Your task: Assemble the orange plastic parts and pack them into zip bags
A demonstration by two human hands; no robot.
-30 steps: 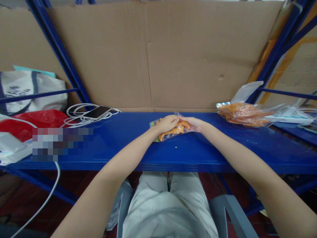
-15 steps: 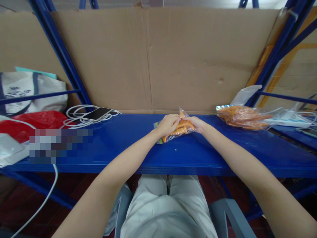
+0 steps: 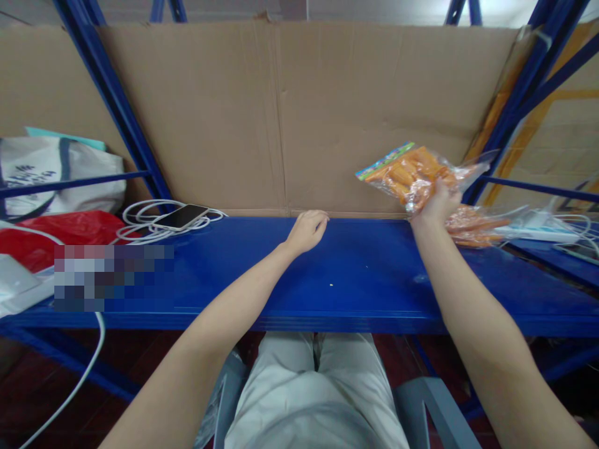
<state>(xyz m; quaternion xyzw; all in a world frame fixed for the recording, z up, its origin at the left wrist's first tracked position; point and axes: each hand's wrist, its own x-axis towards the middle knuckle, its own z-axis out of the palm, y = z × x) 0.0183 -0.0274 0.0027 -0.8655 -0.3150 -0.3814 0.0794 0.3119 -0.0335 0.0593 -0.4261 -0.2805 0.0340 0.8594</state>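
Note:
My right hand [image 3: 437, 202] is raised above the right part of the blue table [image 3: 355, 293], closed round one end of a clear plastic bag [image 3: 405, 178]. Orange pieces fill this bag, and a colourful strip runs along its far left edge. Behind and below my right wrist, another clear bag of orange pieces [image 3: 475, 224] lies on the table, partly covered by the hand. My left hand [image 3: 307, 231] rests at the middle of the table near the cardboard, fingers loosely curled in, with nothing visible in them.
A cardboard sheet [image 3: 210, 118] stands along the back between blue posts. To the left lie a phone [image 3: 181, 217] on a coiled white cable [image 3: 135, 215], a red plastic bag [image 3: 70, 234] and a canvas bag [image 3: 88, 178]. White cables [image 3: 580, 221] lie at the far right.
My right hand has lifted the bag of orange pieces off the table, up and to the right. My left hand has let go of it and stayed near the middle, slightly further left.

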